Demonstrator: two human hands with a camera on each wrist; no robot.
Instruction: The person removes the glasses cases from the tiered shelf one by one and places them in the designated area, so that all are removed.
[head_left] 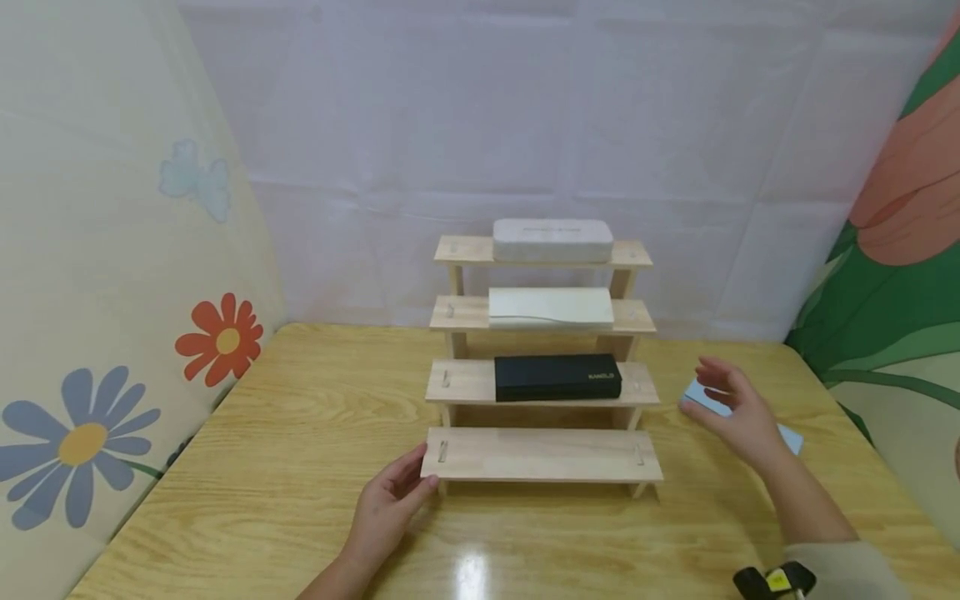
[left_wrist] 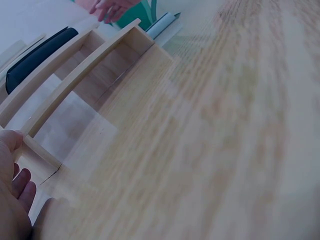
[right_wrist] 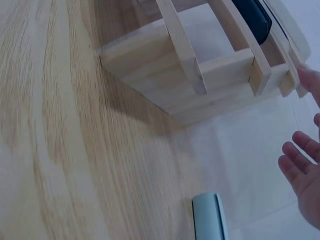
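A light wooden tiered stand (head_left: 543,455) with several steps stands on the table. At the left end of its lowest step my left hand (head_left: 386,504) grips the corner, thumb at the front edge; in the left wrist view its other fingers (left_wrist: 22,182) curl below the board. My right hand (head_left: 738,421) hovers over a light blue case (head_left: 791,439), fingers spread and holding nothing. The right wrist view shows that blue case (right_wrist: 207,217) lying apart from the hand. On the stand rest a black case (head_left: 555,380), a cream case (head_left: 551,307) and a white case (head_left: 552,242).
The wood-grain table (head_left: 315,417) reaches back to a white cloth backdrop (head_left: 450,125). Flower-patterned cloth panels (head_left: 135,275) hang at both sides. A dark strap with a yellow label (head_left: 778,579) is near the right sleeve (head_left: 847,571).
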